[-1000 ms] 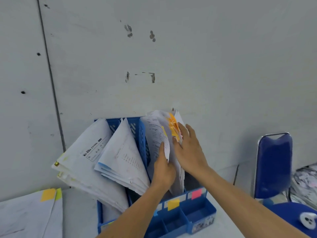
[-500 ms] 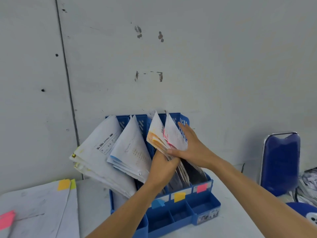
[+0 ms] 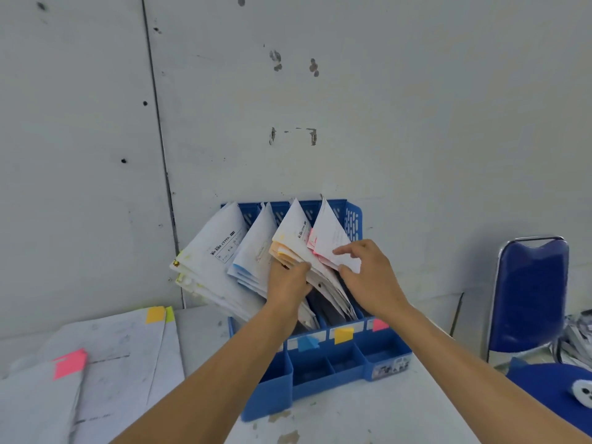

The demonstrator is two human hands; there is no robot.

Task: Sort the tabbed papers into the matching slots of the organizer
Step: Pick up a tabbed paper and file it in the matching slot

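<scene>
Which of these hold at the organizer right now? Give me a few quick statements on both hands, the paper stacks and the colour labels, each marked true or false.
1. The left hand holds the orange-tabbed papers. True.
2. The right hand is idle and holds nothing. False: its fingers pinch the pink-tabbed papers.
3. The organizer is red. False: it is blue.
4. A pink-tabbed sheet lies on the table, left of the organizer. True.
5. On the organizer's front, the yellow label sits between the blue label and the pink label. True.
</scene>
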